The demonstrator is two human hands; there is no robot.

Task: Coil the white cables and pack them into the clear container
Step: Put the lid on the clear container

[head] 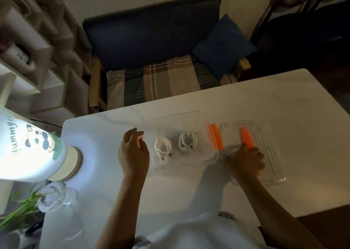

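Observation:
Two coiled white cables lie inside the clear container point(189, 116) on the white table: one coil point(162, 146) on the left, the other coil point(187, 141) to its right. An orange clip point(216, 137) sits on the container's right end. To the right lies the clear lid point(269, 154) with an orange clip point(246, 136). My left hand point(133, 152) rests at the container's left end, fingers curled against its side. My right hand point(245, 160) grips the lid's near left edge.
A lit lamp with a panda print point(36, 150) stands at the table's left. A glass vase with green leaves point(53, 195) sits at the near left corner. Behind the table is a dark sofa point(151, 40) with a blue cushion point(223, 45).

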